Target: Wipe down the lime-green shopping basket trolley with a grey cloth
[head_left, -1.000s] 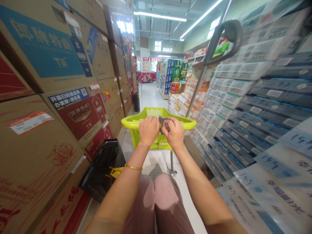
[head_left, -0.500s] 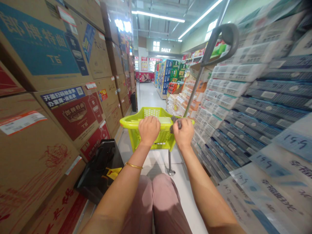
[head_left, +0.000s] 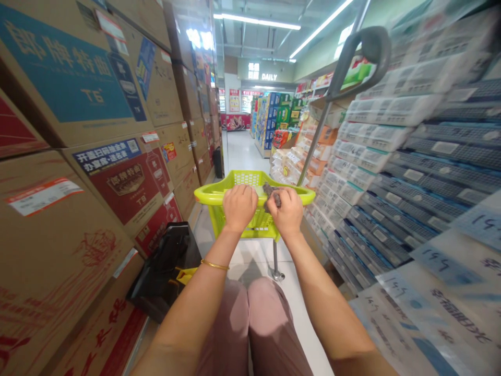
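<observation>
Grey cloth shifts inward along the green basket's rim

Since the previous frame, the right hand [head_left: 287, 211] and the grey cloth [head_left: 272, 197] have moved along the near rim of the green basket [head_left: 213, 197], away from its right end and closer to the left hand [head_left: 240, 208].

In the head view, the left hand is closed over the near rim, left of its middle, knuckles up. The right hand is curled around the grey cloth, pinching it at the same rim, right of the middle. The cloth bunches out between the two hands, which are apart. A gold bracelet [head_left: 214, 266] circles the left wrist.

Left of the basket, cardboard boxes [head_left: 47, 250] are stacked high, with a black bag [head_left: 164, 266] beside them, nearer the person; something yellow [head_left: 187, 275] shows at its edge. Right of the basket, a metal pole [head_left: 315, 143] leans up to a grey loop handle [head_left: 381, 57], in front of stacked wrapped packs [head_left: 376, 151]. Nearer than the basket are the person's knees in pink trousers [head_left: 268, 308]. Far beyond it hangs a "DAILY" sign [head_left: 269, 77].
</observation>
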A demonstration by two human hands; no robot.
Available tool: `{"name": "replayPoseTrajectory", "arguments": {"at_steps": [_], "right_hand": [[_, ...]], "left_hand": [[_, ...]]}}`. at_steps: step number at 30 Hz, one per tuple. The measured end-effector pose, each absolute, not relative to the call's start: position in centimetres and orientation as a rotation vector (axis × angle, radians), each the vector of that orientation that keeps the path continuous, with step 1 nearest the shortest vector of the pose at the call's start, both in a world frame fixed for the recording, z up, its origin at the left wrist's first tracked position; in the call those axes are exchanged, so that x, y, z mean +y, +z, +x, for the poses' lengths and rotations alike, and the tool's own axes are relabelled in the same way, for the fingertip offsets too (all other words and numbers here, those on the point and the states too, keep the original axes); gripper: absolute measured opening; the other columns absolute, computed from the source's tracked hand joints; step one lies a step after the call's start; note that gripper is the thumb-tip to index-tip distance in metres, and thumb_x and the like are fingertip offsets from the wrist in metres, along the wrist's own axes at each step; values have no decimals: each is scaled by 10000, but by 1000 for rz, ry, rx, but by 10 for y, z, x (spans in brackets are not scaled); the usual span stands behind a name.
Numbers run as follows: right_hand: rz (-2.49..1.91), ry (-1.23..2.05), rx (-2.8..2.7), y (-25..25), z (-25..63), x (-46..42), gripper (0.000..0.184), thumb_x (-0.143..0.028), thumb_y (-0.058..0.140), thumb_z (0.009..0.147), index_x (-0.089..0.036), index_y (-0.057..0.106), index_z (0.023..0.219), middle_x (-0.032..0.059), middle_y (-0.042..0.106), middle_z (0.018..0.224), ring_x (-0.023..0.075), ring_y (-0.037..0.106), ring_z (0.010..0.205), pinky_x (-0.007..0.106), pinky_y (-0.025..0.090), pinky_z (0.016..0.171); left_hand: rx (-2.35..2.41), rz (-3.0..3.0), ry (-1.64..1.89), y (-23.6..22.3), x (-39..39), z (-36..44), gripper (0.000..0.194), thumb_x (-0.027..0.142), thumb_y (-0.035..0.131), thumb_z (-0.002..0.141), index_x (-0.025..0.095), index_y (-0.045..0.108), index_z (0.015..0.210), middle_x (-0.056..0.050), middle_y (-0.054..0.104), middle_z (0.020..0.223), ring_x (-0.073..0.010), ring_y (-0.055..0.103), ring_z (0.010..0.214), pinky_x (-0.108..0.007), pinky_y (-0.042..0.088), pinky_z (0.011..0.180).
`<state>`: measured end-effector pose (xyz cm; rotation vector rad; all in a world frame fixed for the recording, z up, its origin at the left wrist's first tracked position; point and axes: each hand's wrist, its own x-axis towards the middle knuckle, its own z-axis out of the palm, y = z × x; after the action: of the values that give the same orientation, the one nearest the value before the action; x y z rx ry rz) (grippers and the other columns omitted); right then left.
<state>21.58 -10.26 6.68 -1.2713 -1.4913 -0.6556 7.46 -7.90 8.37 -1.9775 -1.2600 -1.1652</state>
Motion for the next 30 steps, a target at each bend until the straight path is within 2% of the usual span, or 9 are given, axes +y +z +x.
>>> {"name": "replayPoseTrajectory", "arguments": {"at_steps": [8,15,20,24,30], "right_hand": [[-1391,-642,-1304,64,261,-102,110,-249,512,802,-193,606,796,66,622,872,194,549,857,307,415,773],[-1270,-444,-1409,79,209,-104,139,-259,474,834,-202,581,766,48,617,801,179,542,814,300,421,768],[-1187,-430,-1515,78,184,-102,144,-266,480,847,-208,597,785,60,641,877,181,556,866,315,422,822],[-1173,-472,-1590,73,197,-100,134,-278,504,838,-207,617,833,72,641,964,187,559,917,322,421,833],[-1311,-563,-1476,70,242,-100,119,-247,498,816,-190,601,803,57,630,850,184,547,840,303,412,764]], "left_hand": [[-1283,-1941,-1199,84,-79,82,287,238,366,919,181,580,737,-65,628,740,-198,555,770,-335,302,674],[-1340,-1991,-1197,83,-83,88,301,248,344,929,181,579,752,-75,621,752,-212,559,799,-348,308,693],[-1367,-2015,-1170,85,-85,82,300,261,353,932,180,583,758,-71,631,769,-209,566,798,-341,310,693],[-1320,-2008,-1142,86,-84,77,289,258,353,930,179,584,776,-66,629,769,-205,564,806,-337,312,689],[-1289,-1991,-1145,86,-83,76,315,248,337,934,183,583,748,-68,627,755,-203,559,791,-337,310,679]]}}
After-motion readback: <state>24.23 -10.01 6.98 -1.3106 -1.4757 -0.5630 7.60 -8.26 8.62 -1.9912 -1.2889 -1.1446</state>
